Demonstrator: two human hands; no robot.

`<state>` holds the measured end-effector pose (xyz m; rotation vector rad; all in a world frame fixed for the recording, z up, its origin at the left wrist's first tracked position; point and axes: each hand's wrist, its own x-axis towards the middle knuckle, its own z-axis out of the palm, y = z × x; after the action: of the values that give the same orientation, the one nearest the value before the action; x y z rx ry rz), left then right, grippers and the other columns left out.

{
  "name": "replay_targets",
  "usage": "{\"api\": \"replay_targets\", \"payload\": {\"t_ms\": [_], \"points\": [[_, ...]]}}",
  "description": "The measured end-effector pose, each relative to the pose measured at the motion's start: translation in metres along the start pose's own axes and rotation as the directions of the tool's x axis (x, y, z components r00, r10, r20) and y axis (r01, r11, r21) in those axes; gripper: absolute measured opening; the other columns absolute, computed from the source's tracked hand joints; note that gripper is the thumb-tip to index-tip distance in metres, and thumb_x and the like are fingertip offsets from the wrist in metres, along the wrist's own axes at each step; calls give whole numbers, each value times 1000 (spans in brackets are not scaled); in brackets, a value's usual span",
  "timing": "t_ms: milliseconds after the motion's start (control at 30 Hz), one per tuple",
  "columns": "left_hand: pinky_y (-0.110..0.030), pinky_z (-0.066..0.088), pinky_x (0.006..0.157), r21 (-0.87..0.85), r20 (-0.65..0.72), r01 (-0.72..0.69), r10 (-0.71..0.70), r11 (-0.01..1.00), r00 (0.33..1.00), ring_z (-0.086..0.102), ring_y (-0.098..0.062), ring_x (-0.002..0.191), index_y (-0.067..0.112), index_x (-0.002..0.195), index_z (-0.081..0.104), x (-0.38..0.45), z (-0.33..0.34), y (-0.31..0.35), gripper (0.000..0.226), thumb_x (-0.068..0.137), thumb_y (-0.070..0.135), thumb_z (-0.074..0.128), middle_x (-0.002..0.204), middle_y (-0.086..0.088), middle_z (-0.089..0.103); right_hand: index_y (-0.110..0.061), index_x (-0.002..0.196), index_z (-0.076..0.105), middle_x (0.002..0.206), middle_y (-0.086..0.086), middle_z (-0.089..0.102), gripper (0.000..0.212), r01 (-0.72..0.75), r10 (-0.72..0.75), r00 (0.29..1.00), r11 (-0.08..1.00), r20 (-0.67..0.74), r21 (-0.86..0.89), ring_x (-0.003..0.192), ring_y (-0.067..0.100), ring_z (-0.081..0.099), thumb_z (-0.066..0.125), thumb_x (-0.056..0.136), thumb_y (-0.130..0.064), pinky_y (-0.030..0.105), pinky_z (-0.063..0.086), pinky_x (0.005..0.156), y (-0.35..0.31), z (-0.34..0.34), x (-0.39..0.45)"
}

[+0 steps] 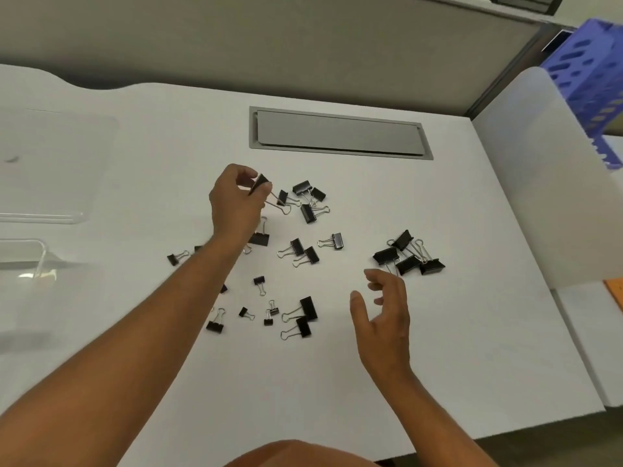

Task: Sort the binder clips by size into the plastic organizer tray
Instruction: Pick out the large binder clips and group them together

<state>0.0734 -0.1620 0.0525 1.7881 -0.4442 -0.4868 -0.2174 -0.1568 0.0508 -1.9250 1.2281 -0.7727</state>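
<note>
No brand, label or legible writing is showing on any item in view.

The left hand (234, 203) is reaching out over the middle of the white tabletop (472, 332) and is pinching a large black binder clip (259, 184) between thumb and fingertips, lifted clear of the surface. Its black body is sitting uppermost at the fingers, and its wire handles are trailing down and to the right, so its long axis is running diagonally toward the rear cluster (310, 200) of large clips lying just beside it.

The right hand (384, 318) is hovering above the tabletop toward the near right, fingers loosely spread and curled, holding nothing.

The remaining clips are lying scattered across the centre of the tabletop, handles pointing in mixed directions. A heap of large clips (409, 254) is lying toward the right edge, just beyond the right fingertips. Medium clips (305, 252) are sitting at the centre; the smallest clips (266, 311) are lying nearer the front edge.

The clear plastic organizer tray (43, 183) is standing at the left edge, well apart from the clips; its compartments cannot be made out. A grey cable hatch (337, 134) is set flush near the rear edge.
</note>
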Motion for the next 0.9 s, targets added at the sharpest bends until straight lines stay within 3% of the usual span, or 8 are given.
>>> {"api": "replay_targets", "payload": {"t_ms": [100,200,333,467,567,733,833,900], "points": [[-22,57,65,-53,212,23,-11,998,977,75,-17,70,23,99,63,-61,25,12,24,87,21,83,96,3,71,-34,140,51,139,-10,52,57,46,-44,997,998,58,-39,128,12,54,77,92,-18,28,48,103,-8,-2,12],[-26,59,70,-47,387,56,-34,997,921,73,-10,70,25,97,65,-113,55,9,25,83,24,86,91,5,69,-33,148,48,142,-13,51,68,107,-95,988,990,122,-93,126,10,56,81,89,-25,19,46,99,-5,-8,23],[-23,54,74,-25,420,44,-29,999,907,69,-4,79,27,94,65,-156,90,-3,18,87,27,82,87,6,72,-24,120,69,116,-11,63,40,157,-146,986,976,79,-149,90,9,65,81,84,-13,14,47,76,18,-26,30],[-36,63,80,-27,478,77,-54,997,877,74,-15,83,27,97,67,-170,118,-11,16,90,29,81,88,3,76,-20,113,72,102,-10,68,28,51,-44,997,993,63,-106,80,9,67,80,88,-11,11,48,68,54,-53,35],[-41,63,82,38,444,78,-87,996,892,73,-16,84,24,99,69,-181,142,-16,16,90,29,81,88,3,75,-19,113,73,102,-8,71,25,-24,29,992,999,123,-44,84,8,69,78,90,-9,13,52,68,82,-69,42],[-26,55,71,92,264,68,-90,993,960,68,-6,82,27,89,67,-197,185,-7,13,90,32,79,85,10,72,-33,130,61,121,-21,62,48,25,-13,963,999,269,-41,101,7,65,80,86,-28,14,50,80,109,-91,59],[-35,52,83,166,224,-1,-36,986,974,65,-8,94,31,85,64,-199,208,-4,15,89,38,77,85,16,71,-25,133,60,126,-15,60,53,146,-121,958,986,262,-81,105,7,63,81,85,-24,14,48,87,128,-98,71],[-37,42,96,260,231,-68,6,963,973,58,-7,106,33,88,64,-198,219,-5,14,91,41,75,90,21,70,-21,132,62,129,-10,64,51,268,-224,945,948,237,-174,115,12,61,80,85,-25,31,50,94,143,-101,82]]}}
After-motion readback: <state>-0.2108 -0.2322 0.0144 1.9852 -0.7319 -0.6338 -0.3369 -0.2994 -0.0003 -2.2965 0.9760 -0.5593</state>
